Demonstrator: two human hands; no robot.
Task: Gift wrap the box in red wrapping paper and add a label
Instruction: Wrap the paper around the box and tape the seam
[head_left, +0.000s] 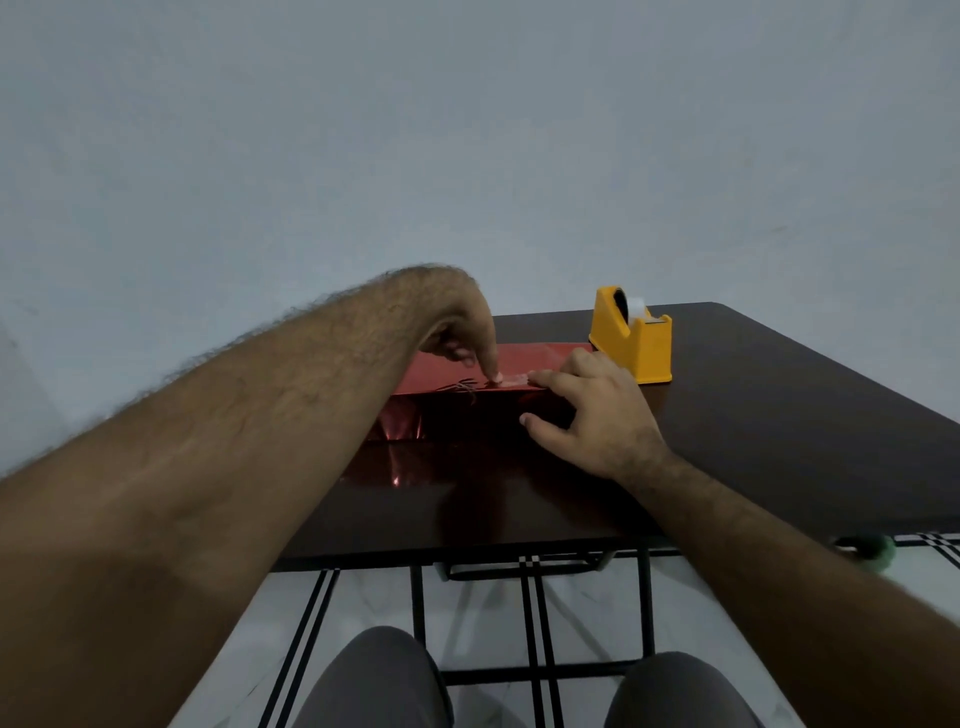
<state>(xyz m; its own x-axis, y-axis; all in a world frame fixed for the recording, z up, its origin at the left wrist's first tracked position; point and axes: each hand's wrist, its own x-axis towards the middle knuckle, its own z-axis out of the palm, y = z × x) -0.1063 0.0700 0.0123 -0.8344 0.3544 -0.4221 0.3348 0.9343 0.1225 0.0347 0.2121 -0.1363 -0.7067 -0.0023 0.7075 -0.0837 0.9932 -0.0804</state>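
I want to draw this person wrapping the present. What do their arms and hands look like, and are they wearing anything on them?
Both arms are bare and hairy, with no sleeves in sight. The left hand and right hand wear no gloves, and I can see no rings, watch or bracelet. The knees at the bottom are in grey trousers.

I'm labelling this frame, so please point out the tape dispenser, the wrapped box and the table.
tape dispenser (631, 343): head view, yellow side.
wrapped box (519, 358): head view, red top face.
table (779, 415): head view, bare dark top.
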